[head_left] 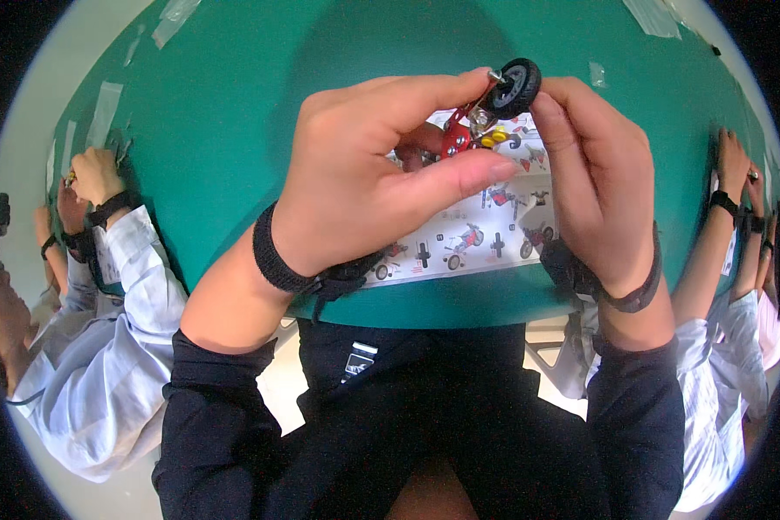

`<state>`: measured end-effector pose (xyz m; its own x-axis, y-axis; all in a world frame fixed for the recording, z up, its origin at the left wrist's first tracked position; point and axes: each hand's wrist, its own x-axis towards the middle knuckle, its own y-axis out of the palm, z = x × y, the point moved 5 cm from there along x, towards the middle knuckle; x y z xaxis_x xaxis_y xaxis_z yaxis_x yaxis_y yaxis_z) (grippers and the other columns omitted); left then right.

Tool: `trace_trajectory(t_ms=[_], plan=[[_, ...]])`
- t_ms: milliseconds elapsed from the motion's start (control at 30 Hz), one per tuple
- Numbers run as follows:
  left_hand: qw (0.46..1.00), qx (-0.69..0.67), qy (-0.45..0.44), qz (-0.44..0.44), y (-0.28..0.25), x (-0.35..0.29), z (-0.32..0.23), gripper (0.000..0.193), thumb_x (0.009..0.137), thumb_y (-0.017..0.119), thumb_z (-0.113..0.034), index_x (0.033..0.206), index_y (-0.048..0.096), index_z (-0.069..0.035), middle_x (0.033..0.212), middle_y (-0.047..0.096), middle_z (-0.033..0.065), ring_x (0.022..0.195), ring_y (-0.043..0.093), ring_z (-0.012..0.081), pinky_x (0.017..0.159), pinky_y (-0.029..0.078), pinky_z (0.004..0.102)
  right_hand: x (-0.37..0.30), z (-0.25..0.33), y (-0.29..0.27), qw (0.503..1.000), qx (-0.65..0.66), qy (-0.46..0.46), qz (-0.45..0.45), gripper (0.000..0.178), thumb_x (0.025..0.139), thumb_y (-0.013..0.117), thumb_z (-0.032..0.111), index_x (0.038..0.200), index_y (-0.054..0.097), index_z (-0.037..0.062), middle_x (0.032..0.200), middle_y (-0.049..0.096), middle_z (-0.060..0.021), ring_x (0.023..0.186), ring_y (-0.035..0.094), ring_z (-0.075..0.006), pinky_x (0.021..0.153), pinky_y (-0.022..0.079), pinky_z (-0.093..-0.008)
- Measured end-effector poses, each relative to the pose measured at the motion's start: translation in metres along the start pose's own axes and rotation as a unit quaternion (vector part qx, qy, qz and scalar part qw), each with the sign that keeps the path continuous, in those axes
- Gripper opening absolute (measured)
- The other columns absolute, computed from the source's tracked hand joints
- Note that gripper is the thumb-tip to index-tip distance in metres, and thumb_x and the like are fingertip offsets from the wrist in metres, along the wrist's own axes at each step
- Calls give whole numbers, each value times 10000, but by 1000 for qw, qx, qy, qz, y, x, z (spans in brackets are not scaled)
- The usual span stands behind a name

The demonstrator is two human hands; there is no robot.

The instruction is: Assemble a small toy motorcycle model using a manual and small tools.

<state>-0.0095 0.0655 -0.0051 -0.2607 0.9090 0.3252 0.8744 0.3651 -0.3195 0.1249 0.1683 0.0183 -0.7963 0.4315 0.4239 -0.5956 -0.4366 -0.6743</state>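
Note:
Above the table I hold a small model motorcycle (458, 135) with a red body, metal parts and yellow pieces. My left hand (381, 156) is closed around its body, the index finger reaching to a metal end beside the wheel. A black rubber tyre with a grey hub (513, 88) sits at the far end of the model. My right hand (594, 165) pinches the right edge of this wheel between thumb and fingers. Part of the model is hidden behind my left hand. Under both hands lies a printed instruction sheet (429, 260) with pictures of motorcycle parts.
The round table has a green top (234, 95), with strips of clear tape (106, 113) near its edge. At the left, a person in a pale shirt (121, 295) works at the table. Another person's forearm (706, 234) rests at the right edge.

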Motion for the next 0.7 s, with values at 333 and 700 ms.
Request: trace_trajectory(t_ms=[333,700], plan=[[991,-102,-87,4,7,-2,7,449,806,740,28,1227,588,61,1111,660,140,902,689,185,778,574,267,-1,-8,-1,999,-2,37,-12,110,964,537,63,995,579,-34,815,615,-92,731,573,-116,678,465,-251],[995,-72,-67,14,7,-2,5,448,809,731,39,1232,584,59,1113,660,144,914,689,195,779,573,268,0,-7,3,992,73,97,16,111,972,532,69,984,586,-27,807,600,-56,769,542,-80,701,441,-223]])
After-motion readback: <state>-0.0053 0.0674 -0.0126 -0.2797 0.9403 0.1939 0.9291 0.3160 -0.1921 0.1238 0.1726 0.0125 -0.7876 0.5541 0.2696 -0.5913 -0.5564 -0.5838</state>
